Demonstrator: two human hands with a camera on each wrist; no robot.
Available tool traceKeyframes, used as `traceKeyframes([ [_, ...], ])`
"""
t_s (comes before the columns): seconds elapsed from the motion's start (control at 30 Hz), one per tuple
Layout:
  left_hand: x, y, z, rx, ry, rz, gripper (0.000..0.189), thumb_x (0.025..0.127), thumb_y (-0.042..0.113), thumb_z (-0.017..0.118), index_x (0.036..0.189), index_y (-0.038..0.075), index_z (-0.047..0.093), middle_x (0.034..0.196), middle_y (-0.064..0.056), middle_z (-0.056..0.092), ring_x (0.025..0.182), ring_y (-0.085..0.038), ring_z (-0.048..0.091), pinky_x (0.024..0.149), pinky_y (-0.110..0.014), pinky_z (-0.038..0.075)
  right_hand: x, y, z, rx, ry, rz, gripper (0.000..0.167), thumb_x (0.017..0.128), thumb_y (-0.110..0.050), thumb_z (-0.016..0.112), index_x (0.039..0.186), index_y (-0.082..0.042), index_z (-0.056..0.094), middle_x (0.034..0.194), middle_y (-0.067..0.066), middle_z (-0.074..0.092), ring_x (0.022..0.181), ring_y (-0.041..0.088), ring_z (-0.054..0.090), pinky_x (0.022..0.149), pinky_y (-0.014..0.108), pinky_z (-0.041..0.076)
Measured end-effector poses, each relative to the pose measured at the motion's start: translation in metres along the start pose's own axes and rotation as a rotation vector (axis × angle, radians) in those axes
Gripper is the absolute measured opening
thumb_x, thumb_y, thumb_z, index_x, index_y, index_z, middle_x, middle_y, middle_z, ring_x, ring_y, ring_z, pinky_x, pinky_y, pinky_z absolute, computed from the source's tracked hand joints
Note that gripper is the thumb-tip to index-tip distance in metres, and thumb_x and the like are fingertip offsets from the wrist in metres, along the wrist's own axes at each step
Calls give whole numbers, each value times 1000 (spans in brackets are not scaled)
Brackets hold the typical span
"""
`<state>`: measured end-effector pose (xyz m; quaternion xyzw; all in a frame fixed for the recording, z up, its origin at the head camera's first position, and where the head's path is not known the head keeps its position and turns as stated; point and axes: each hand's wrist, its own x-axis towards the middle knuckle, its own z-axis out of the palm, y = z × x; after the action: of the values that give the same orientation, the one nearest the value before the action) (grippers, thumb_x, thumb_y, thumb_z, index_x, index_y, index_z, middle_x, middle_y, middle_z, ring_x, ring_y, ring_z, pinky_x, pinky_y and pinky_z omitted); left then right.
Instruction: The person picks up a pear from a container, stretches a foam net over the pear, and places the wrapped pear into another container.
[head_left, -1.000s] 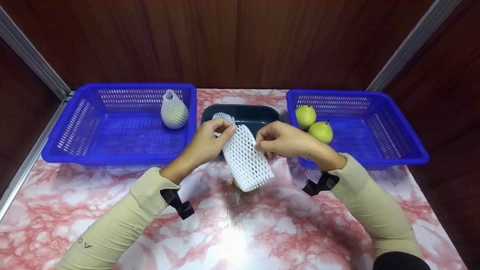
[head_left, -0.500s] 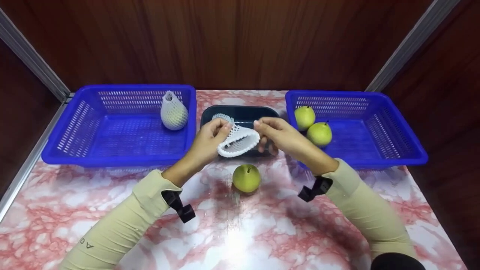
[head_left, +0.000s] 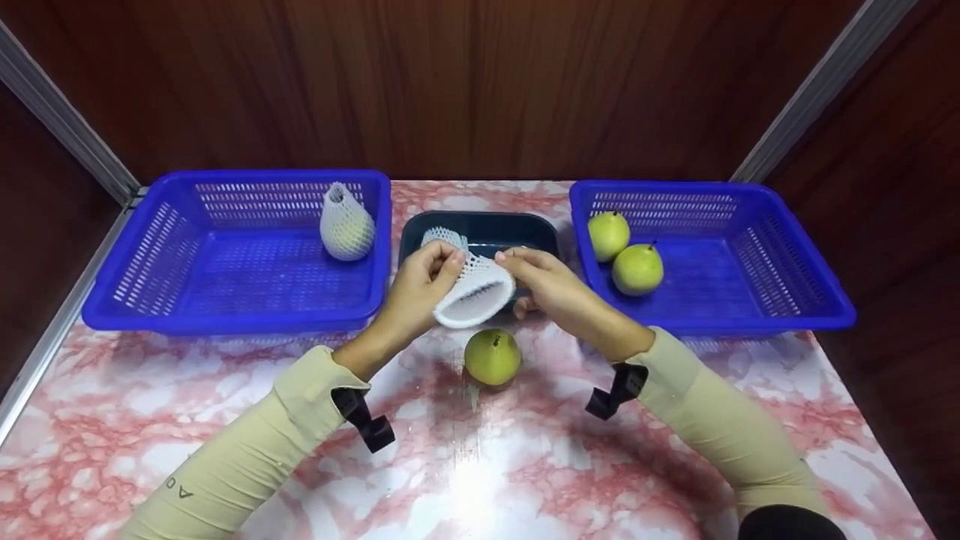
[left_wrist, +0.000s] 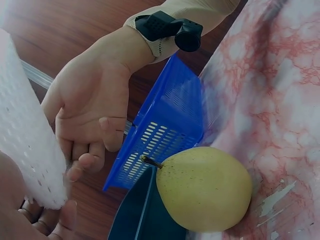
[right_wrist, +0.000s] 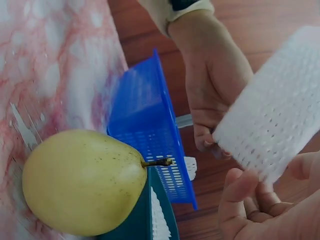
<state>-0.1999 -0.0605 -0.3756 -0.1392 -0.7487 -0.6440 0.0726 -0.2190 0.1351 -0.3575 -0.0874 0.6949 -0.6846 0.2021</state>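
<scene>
A white foam net sleeve hangs over the dark tray's front edge, its wide mouth facing me. My left hand pinches its left side between thumb and fingers. On the opposite side, my right hand pinches the sleeve with thumb and forefinger, its other fingers loosely bent. In the right wrist view the net sleeve spans between both hands. A yellow-green pear stands on the table just below the sleeve's mouth, stem up, apart from both hands. That pear appears large in the left wrist view.
The dark tray behind the hands holds another net sleeve. A blue basket on the left contains a net-wrapped pear. On the right, a second blue basket holds two bare pears. A wooden wall rises behind.
The sleeve, first hanging flat over the pear, has been raised and tipped so its mouth opens toward me, uncovering the pear. The right hand has shifted its hold and come slightly lower.
</scene>
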Motion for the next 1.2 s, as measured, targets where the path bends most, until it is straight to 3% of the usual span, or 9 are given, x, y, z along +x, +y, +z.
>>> traceKeyframes([
  [0.07,-1,-1,0,0,3,4,14,104,7,56,95,-2,61,76,1,59,68,-9,53,62,-20,45,0,1,1,39,5,-44,13,106,-14,50,99,-8,59,84,0,60,67,10,56,55,21,50],
  [0.17,-2,-1,0,-9,-1,-11,14,104,8,55,95,-2,61,73,1,57,67,-10,53,60,-20,45,0,3,1,98,23,-122,17,105,-6,48,92,-9,58,87,1,61,74,11,60,63,22,53],
  [0.37,-3,-3,2,-96,-1,-85,15,106,6,52,95,-1,60,74,-5,61,67,-12,56,58,-20,47,0,5,2,160,36,-187,26,108,-5,42,87,-11,57,80,0,58,72,10,55,64,21,47],
  [0.43,-3,-3,4,-120,14,-127,15,106,6,51,95,0,60,73,-4,60,65,-10,55,57,-19,46,-1,7,3,176,26,-190,25,108,-5,40,89,-10,56,80,0,57,70,10,54,62,21,45],
  [0.57,-5,-2,5,-205,44,-238,18,107,8,49,96,1,60,76,-1,61,66,-9,59,61,-23,54,-4,12,4,178,6,-184,19,108,-5,39,101,-6,57,84,1,61,71,10,58,62,21,49],
  [0.7,-7,-2,7,-368,52,-330,20,109,10,45,99,0,59,84,-5,64,74,-13,65,74,-33,60,-5,18,4,149,10,-166,20,107,-7,40,117,0,57,91,2,66,76,10,63,67,22,53],
  [0.9,-9,-3,10,-577,59,-383,21,110,10,40,104,-1,57,91,-9,65,85,-18,66,84,-33,57,-5,26,6,107,44,-133,16,106,-7,42,110,-3,58,83,1,66,72,8,62,64,21,52],
  [1.03,-10,-6,11,-621,67,-390,21,110,11,40,106,-1,56,94,-8,64,86,-17,64,81,-32,56,-6,33,5,84,45,-130,16,105,-6,44,110,-3,59,84,1,67,74,9,63,66,21,53],
  [1.2,-16,-10,12,-572,54,-436,21,111,14,40,103,1,55,91,-7,60,80,-15,60,69,-27,54,-7,40,3,58,15,-127,14,105,-6,46,112,-2,58,84,3,68,73,11,65,62,23,54],
])
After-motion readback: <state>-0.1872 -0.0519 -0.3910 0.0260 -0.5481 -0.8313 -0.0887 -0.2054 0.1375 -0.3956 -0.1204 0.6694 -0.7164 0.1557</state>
